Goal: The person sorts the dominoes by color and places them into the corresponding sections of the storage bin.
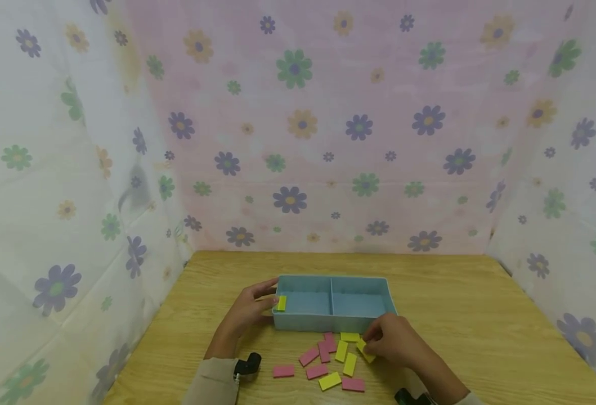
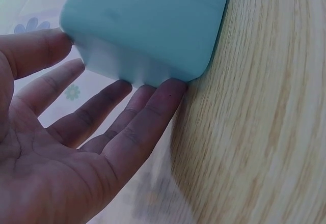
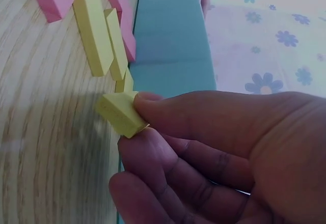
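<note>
A light blue box (image 1: 303, 323) with two compartments stands on the table. A yellow block (image 1: 281, 303) is inside its left compartment, against the left wall. My left hand (image 1: 249, 306) touches the box's left end; in the left wrist view, the extended fingertips (image 2: 170, 89) rest along that end wall. My right hand (image 1: 391, 337) pinches another yellow block (image 3: 122, 113) between thumb and fingers, just in front of the box's right half. Several loose yellow blocks (image 1: 350, 364) and pink blocks (image 1: 309, 356) lie on the table in front of the box.
The wood-grain table (image 1: 444, 304) is enclosed at the back and sides by flowered cloth (image 1: 328, 140). A divider (image 1: 331, 295) splits the box into left and right. Dark wrist mounts (image 1: 247, 364) sit on both wrists.
</note>
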The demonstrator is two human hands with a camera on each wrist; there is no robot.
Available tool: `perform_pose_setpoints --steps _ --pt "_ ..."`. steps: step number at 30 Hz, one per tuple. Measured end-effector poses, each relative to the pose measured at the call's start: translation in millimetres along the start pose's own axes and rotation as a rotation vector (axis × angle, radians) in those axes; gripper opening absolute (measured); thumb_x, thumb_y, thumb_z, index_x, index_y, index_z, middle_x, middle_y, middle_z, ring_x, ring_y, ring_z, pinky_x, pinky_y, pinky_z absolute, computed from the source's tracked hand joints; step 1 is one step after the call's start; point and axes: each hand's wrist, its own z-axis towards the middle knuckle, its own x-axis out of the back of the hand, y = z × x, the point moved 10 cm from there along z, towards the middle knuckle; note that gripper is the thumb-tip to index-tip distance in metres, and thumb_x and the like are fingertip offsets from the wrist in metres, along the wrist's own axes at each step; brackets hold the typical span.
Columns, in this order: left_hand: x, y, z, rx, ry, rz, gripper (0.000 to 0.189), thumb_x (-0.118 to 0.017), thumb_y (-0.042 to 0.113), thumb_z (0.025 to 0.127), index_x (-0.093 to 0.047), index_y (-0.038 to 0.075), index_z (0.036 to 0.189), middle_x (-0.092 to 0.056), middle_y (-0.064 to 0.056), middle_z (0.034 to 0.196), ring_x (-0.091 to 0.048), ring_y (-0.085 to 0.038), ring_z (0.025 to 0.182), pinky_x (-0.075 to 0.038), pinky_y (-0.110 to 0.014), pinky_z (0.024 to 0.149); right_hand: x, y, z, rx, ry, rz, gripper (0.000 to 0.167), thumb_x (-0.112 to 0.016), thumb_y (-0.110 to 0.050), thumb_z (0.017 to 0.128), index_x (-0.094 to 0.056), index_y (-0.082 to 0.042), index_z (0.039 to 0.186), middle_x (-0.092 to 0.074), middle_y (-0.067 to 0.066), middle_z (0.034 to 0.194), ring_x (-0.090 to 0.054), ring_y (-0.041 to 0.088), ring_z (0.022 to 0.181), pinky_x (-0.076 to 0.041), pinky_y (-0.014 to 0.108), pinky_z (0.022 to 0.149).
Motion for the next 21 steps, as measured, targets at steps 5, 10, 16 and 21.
perform_pose_setpoints --steps 5,10,16,21 --pt "-0.9 0.8 -0.5 0.002 -0.001 0.002 0.056 -0.065 0.018 0.104 -0.047 0.020 0.157 -0.044 -0.024 0.158 -0.051 -0.043 0.139 -0.059 -0.053 0.095 4 -9 -1.0 0.020 0.000 0.016 0.013 -0.086 -0.014 0.082 -0.081 -0.009 0.093 -0.074 -0.003 0.084 -0.066 0.013 0.077 -0.056 0.029 0.062" --pt "-1.1 5.0 -0.2 -0.012 -0.001 -0.009 0.057 -0.064 0.017 0.104 -0.046 0.019 0.158 -0.043 -0.026 0.158 -0.052 -0.042 0.137 -0.060 -0.053 0.093 13 -23 0.8 0.055 0.019 0.022 0.013 -0.085 -0.016 0.084 -0.080 -0.010 0.094 -0.074 -0.003 0.086 -0.066 0.012 0.078 -0.057 0.029 0.063" --pt "-0.6 2.2 0.7 -0.005 -0.004 -0.012 0.057 -0.064 0.016 0.104 -0.047 0.018 0.157 -0.042 -0.026 0.158 -0.052 -0.043 0.137 -0.060 -0.054 0.093 17 -31 3.3 0.080 0.007 0.052 0.012 -0.084 -0.015 0.086 -0.080 -0.010 0.096 -0.073 -0.002 0.086 -0.066 0.014 0.077 -0.056 0.031 0.062" --pt "-0.6 0.2 0.7 0.001 -0.004 -0.003 0.056 -0.065 0.018 0.103 -0.047 0.020 0.157 -0.044 -0.025 0.158 -0.051 -0.044 0.139 -0.059 -0.054 0.094 19 -36 7.1 0.071 0.031 0.037 0.011 -0.084 -0.016 0.085 -0.079 -0.011 0.094 -0.072 -0.003 0.085 -0.065 0.013 0.076 -0.056 0.030 0.063"
